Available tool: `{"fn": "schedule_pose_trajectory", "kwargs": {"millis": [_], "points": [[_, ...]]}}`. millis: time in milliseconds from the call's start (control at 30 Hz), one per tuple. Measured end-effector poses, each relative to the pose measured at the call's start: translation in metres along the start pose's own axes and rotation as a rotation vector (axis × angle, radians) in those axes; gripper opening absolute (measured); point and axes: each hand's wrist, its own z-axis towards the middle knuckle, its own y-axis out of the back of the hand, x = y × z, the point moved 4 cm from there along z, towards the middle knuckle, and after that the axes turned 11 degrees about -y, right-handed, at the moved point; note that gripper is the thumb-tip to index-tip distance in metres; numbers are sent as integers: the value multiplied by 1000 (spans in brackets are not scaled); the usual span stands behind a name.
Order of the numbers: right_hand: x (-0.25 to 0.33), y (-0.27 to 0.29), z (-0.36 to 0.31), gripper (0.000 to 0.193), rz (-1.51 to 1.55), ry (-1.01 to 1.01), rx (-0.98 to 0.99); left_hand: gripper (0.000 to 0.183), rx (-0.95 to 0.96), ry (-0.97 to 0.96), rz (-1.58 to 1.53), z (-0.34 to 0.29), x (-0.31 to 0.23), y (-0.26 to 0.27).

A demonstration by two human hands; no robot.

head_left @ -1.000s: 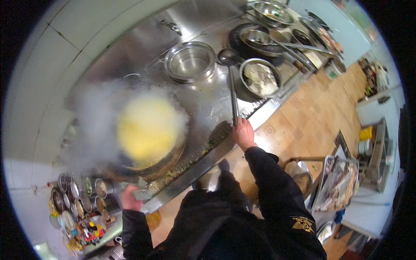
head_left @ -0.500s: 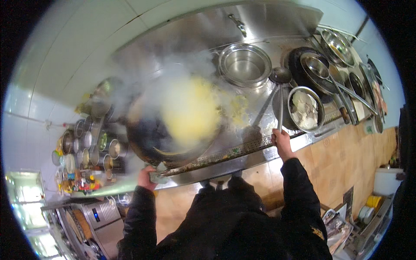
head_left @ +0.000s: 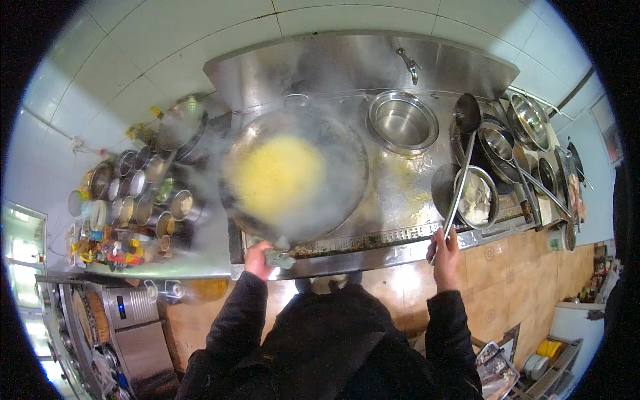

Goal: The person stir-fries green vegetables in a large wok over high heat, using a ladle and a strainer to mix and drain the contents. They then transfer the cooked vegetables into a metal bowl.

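Observation:
A large steaming wok [head_left: 351,157] sits on the steel stove, with a blurred yellow mass of food [head_left: 277,177] inside it. At the wok's near edge my left hand [head_left: 257,261] is closed on a folded greyish cloth [head_left: 280,258]; the grip beneath is hidden. My right hand [head_left: 445,257] is wrapped round the long handle of a ladle [head_left: 468,113]. The ladle's dark bowl is held up at the right, away from the wok, and its handle crosses over a metal bowl [head_left: 494,208] of white, creamy-looking contents [head_left: 476,200].
Behind the wok's right side stands a round steel pot [head_left: 403,123] of liquid under a wall tap [head_left: 408,65]. Pans and a strainer [head_left: 497,143] crowd the right end. Several seasoning containers [head_left: 143,210] fill the left counter. Steam veils the wok.
The wok, tilted and smeared before, now lies flatter, and its yellow food has dropped from mid-air into it. The ladle has swung further right, over the bowl. The whole view has shifted.

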Motion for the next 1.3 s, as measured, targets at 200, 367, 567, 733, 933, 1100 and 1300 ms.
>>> {"fn": "schedule_pose_trajectory", "kwargs": {"millis": [200, 367, 567, 733, 933, 1100, 1300], "points": [[36, -46, 37, 23, 39, -315, 202, 16, -232, 396, -735, 0, -47, -33], [32, -65, 130, 32, -193, -379, 110, 7, -277, 427, -710, 3, -48, -35], [16, -104, 219, 32, -29, -574, 175, 13, -241, 413, -632, -1, -46, -34], [6, -113, 198, 24, 599, -814, 436, 14, -319, 431, -647, -5, -46, -33], [73, -78, 75, 33, 581, -656, 595, 13, -244, 416, -698, -3, -41, -30], [94, -81, -36, 42, 651, -650, 763, 22, -227, 428, -680, -2, -65, -40], [48, -99, -144, 38, 412, -864, 524, 29, -197, 449, -376, -19, -94, 7]]}}
